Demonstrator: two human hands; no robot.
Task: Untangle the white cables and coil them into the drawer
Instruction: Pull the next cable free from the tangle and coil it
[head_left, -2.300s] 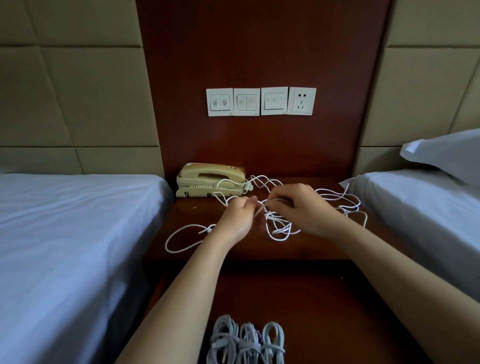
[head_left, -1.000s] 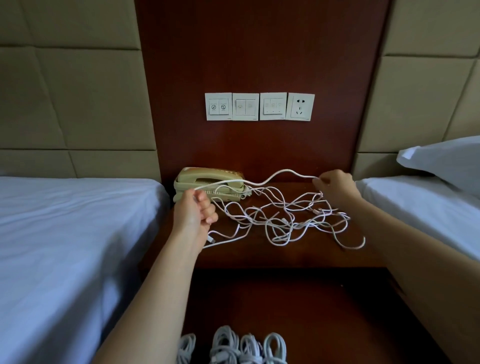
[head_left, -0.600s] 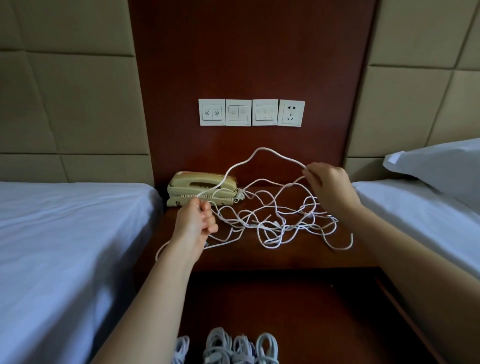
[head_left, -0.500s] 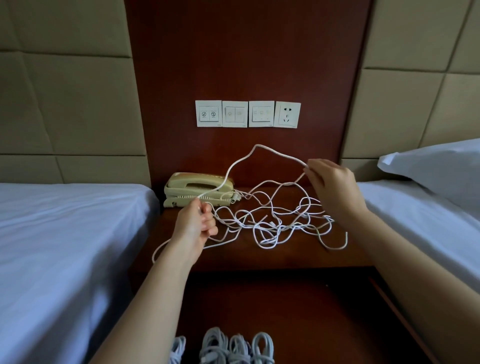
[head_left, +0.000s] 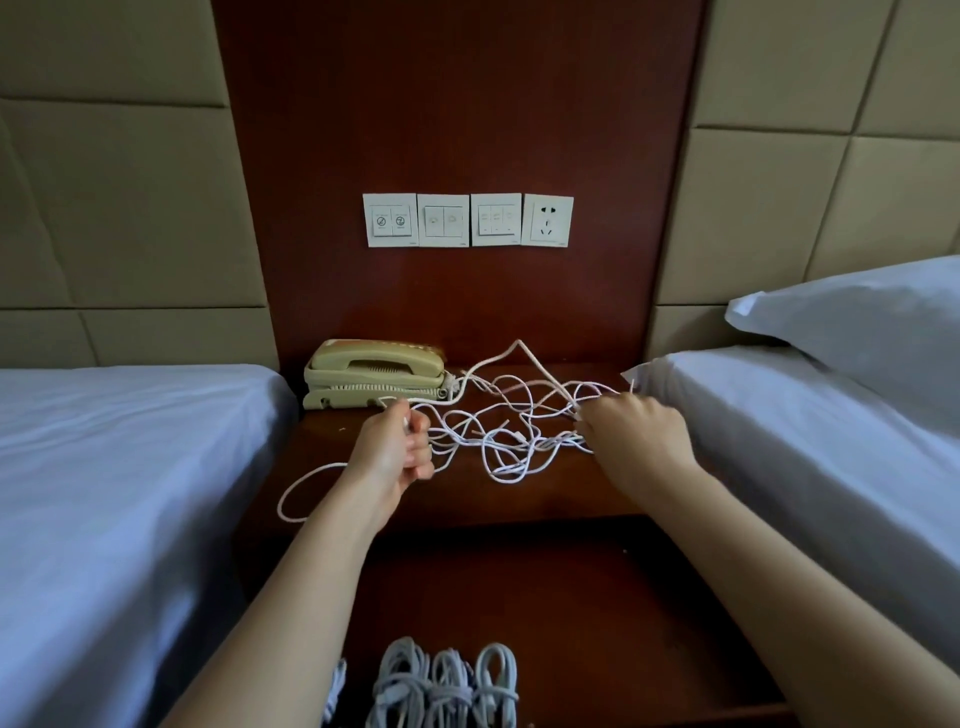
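A tangle of white cables (head_left: 511, 439) lies spread over the dark wooden nightstand top (head_left: 467, 493). My left hand (head_left: 396, 449) grips one cable at the tangle's left side, and a loop of it trails to the nightstand's front left. My right hand (head_left: 631, 428) pinches cable at the tangle's right side. A raised strand peaks between the hands near the phone. Several coiled white cables (head_left: 449, 683) lie in the open drawer (head_left: 597, 623) below.
A beige telephone (head_left: 374, 371) sits at the nightstand's back left. Beds with pale blue sheets flank it: left bed (head_left: 114, 493), right bed (head_left: 810, 441) with a pillow (head_left: 862, 322). Switches and a socket (head_left: 467, 221) are on the wall panel.
My right hand has come down from its raised position to the tangle, and the strand's arch has dropped lower. My left hand still grips its cable at the left.
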